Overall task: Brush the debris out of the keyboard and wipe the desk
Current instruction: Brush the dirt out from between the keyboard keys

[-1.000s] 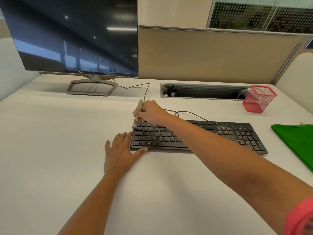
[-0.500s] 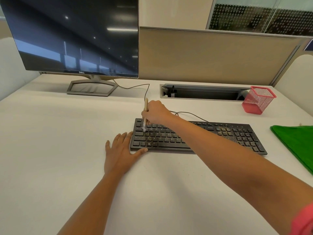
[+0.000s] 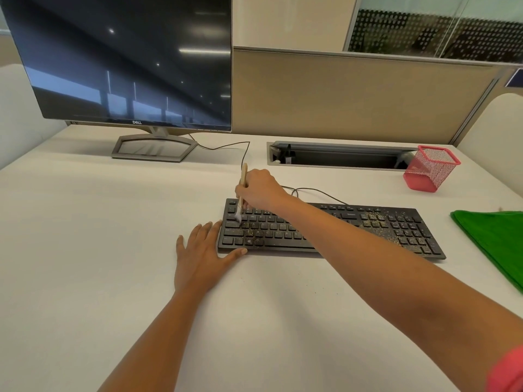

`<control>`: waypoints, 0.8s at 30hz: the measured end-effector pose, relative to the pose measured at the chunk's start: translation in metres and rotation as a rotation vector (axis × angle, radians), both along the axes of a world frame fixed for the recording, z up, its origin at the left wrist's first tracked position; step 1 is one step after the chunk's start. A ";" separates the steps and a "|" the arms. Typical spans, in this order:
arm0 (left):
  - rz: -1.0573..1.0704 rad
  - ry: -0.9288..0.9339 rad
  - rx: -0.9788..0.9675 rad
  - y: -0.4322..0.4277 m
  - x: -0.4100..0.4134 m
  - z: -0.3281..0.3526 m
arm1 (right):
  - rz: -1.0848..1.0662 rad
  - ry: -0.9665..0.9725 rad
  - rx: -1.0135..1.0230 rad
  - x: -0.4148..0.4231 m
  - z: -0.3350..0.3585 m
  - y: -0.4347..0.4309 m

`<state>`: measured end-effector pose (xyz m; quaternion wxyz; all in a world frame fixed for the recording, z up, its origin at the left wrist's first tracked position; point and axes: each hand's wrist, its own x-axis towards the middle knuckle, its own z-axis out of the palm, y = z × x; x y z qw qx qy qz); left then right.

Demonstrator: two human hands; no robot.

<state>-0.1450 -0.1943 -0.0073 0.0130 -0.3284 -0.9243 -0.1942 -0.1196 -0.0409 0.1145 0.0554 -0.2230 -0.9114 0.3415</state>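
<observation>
- We are gripping a wooden-handled brush [image 3: 243,176] in our right hand [image 3: 261,189], with the fingers curled tight around the handle, which is standing nearly upright.
- We are pressing its pale bristles onto the upper-left keys of the black keyboard [image 3: 396,230], near the far-left corner.
- The keyboard is lying flat on the white desk [image 3: 85,236], roughly in the middle, with our right forearm crossing over its centre.
- We are resting our left hand [image 3: 202,256] flat on the desk at the keyboard's left end; the fingers [image 3: 210,230] are straight and slightly spread, and the thumb is touching the keyboard's near-left corner.
- Yellowish debris [image 3: 373,220] is sitting scattered over the right-hand keys, and more specks are showing among the lower-left keys.
- A green cloth [image 3: 495,239] is lying on the desk just right of the keyboard, apart from it.
- A red mesh pen cup [image 3: 431,172] is standing behind the keyboard's right end, beside a recessed cable slot [image 3: 339,157].
- A dark monitor [image 3: 127,58] is standing at the far left, and a thin black cable [image 3: 311,190] is running behind the keyboard.
- A pink band [image 3: 506,372] is showing on our right arm at the frame's lower-right edge.
</observation>
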 end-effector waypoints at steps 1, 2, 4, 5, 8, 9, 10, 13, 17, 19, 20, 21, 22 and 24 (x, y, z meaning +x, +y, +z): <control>0.000 0.001 -0.001 0.000 0.000 0.000 | 0.004 0.035 -0.005 -0.001 0.001 -0.001; -0.002 0.002 -0.006 0.000 0.000 0.000 | 0.015 0.062 -0.004 -0.002 0.003 -0.003; -0.004 0.003 -0.015 0.001 0.000 0.001 | 0.056 0.054 -0.002 -0.003 0.004 -0.007; -0.004 0.002 -0.018 0.001 0.000 0.001 | 0.088 0.026 0.002 -0.002 0.005 -0.009; -0.006 0.003 -0.019 0.000 0.000 0.001 | 0.212 -0.096 0.126 0.001 0.008 -0.010; -0.005 0.003 -0.015 -0.001 0.000 0.001 | 0.235 -0.133 0.189 0.002 0.009 -0.009; -0.005 0.001 -0.010 -0.001 0.001 0.001 | 0.244 -0.166 0.241 0.003 0.011 -0.007; -0.003 -0.008 -0.016 0.000 0.001 0.002 | 0.241 -0.234 0.329 0.006 0.016 0.000; 0.001 -0.011 -0.024 0.000 0.000 0.001 | 0.167 -0.151 0.260 0.002 0.019 0.006; -0.002 -0.012 -0.018 0.000 0.000 0.001 | 0.088 -0.040 0.145 -0.005 0.016 0.007; -0.004 -0.012 -0.013 0.000 0.000 0.000 | 0.066 0.006 0.088 -0.007 0.014 0.004; -0.006 -0.011 -0.011 0.000 -0.001 0.000 | 0.057 0.036 0.036 -0.008 0.011 0.002; -0.008 -0.009 -0.012 0.000 -0.001 0.000 | 0.058 0.045 -0.002 -0.009 0.008 -0.002; -0.007 -0.005 -0.017 0.000 -0.001 0.000 | 0.085 0.005 -0.010 -0.009 0.002 -0.006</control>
